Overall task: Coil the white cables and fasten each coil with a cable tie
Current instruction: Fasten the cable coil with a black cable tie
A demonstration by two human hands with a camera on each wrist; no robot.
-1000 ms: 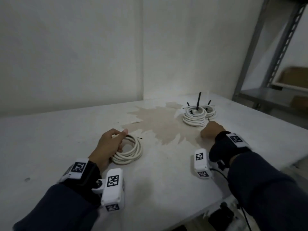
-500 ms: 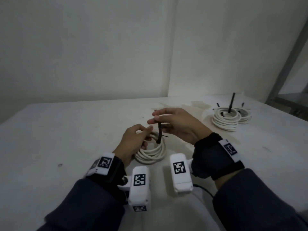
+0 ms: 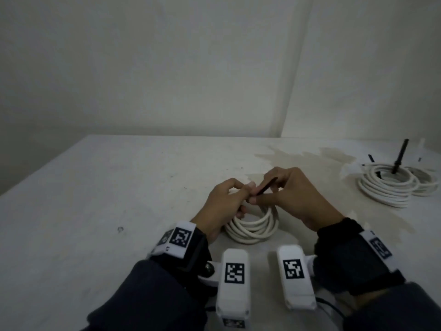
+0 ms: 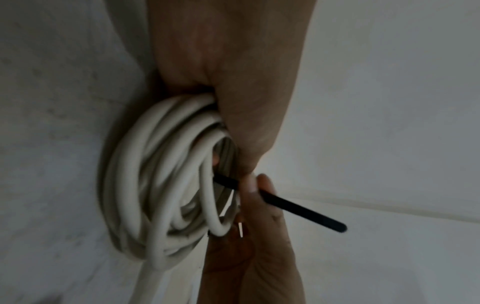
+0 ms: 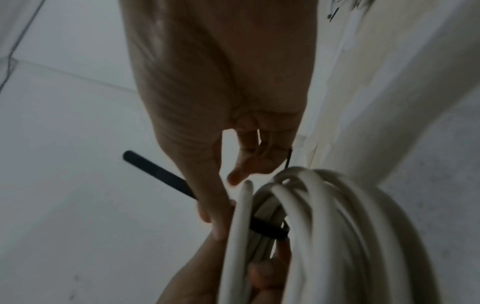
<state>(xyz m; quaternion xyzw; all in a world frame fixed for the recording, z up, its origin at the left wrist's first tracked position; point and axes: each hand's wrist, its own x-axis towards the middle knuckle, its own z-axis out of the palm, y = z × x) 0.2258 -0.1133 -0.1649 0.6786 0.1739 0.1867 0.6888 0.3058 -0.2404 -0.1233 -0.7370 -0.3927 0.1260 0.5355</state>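
A white cable coil [image 3: 253, 229] lies on the table between my hands, its far side lifted. My left hand [image 3: 243, 194] grips that far side, fingers curled through the loops [image 4: 161, 185], thumb against a black cable tie [image 4: 298, 207]. My right hand [image 3: 260, 195] pinches the cable tie [image 3: 266, 186] between thumb and fingers. In the right wrist view the tie's lower part [image 5: 267, 227] passes round the coil's strands [image 5: 337, 226], and its free tail [image 5: 161, 174] sticks out to the left. A loose cable end [image 5: 245, 197] stands beside my thumb.
Two tied white coils [image 3: 386, 187] [image 3: 426, 182] with black tie tails sticking up sit at the table's [image 3: 95, 211] far right. A brownish stain [image 3: 298, 156] marks the top beyond my hands. Walls meet in a corner behind the table.
My right hand came back from beside the tied coils holding a black tie. The tie hung upright over the coil half a second ago; now it passes round the strands, tail pointing up-right.
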